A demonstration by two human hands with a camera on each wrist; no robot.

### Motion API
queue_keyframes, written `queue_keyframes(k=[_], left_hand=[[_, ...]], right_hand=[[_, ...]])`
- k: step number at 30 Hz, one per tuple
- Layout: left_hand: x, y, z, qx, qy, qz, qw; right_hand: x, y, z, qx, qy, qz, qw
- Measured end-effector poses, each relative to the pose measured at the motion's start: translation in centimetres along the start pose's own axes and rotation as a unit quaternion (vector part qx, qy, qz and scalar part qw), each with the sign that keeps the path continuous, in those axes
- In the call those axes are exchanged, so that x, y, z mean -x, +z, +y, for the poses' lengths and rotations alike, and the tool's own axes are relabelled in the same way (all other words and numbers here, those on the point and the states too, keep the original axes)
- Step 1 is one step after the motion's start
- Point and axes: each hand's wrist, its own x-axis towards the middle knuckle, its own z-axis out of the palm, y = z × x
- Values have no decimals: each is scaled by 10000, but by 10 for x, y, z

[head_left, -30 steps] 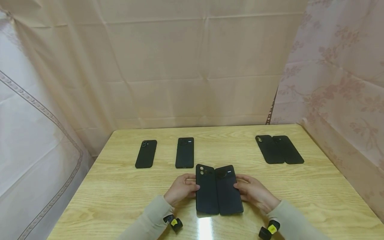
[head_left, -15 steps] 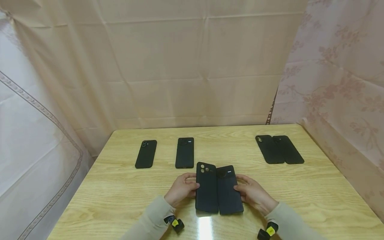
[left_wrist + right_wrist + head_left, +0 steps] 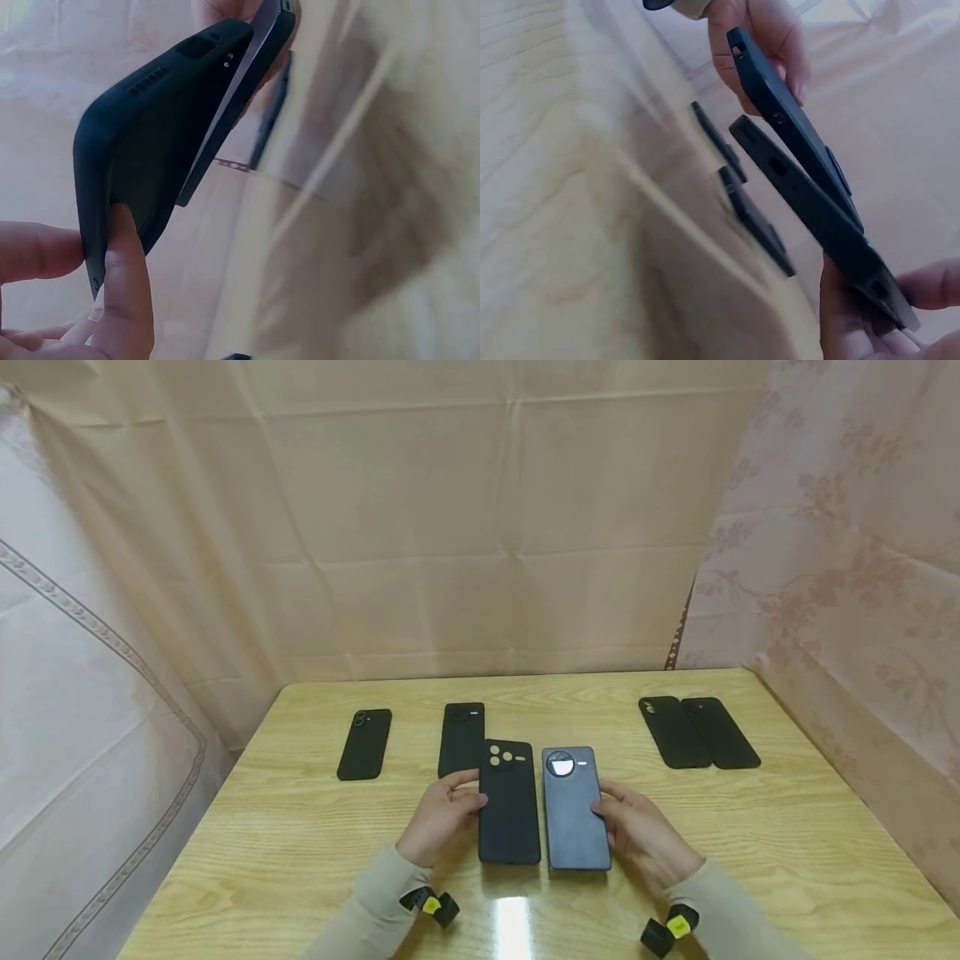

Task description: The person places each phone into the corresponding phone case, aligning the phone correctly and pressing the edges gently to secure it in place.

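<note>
In the head view my left hand (image 3: pixel 441 818) pinches the left edge of a black phone case (image 3: pixel 510 814) with camera cut-outs at its top. My right hand (image 3: pixel 643 833) grips the right edge of a dark phone (image 3: pixel 576 818) with a round camera. Both stand tilted over the table, backs toward the head camera, with a narrow gap between them. The left wrist view shows the case's hollow inside and slotted end (image 3: pixel 150 82), thumb and fingers on its rim. In the right wrist view the phone (image 3: pixel 802 195) shows its port end, held between thumb and fingers.
A black phone (image 3: pixel 365 745) lies at the back left of the wooden table (image 3: pixel 300 877). Beside it is another dark phone (image 3: pixel 462 735), partly covered by the held case. At the back right, a black case (image 3: pixel 670 731) and a black phone-shaped piece (image 3: pixel 722 733) lie side by side.
Case and phone have been raised and moved away from me, and a gap has opened between them. The phone's back now catches light. The things on the table have stayed put.
</note>
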Motion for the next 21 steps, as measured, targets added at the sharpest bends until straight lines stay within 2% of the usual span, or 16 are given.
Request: queue_keyframes(k=[4,11,15,21], left_hand=[[1,-1,8,281,89,-4,9996],[3,-4,25,385,370,25,9986],[5,-3,35,537,449,89,9975],[6,-2,48,759,505,87,9958]], right_hand=[[1,5,-9,66,3,271,9996],[2,16,-23,-166,-169,93,9997],[2,23,-30,-187,-278,-4,9994],[1,35,-41,-603,-340,-121,9975]])
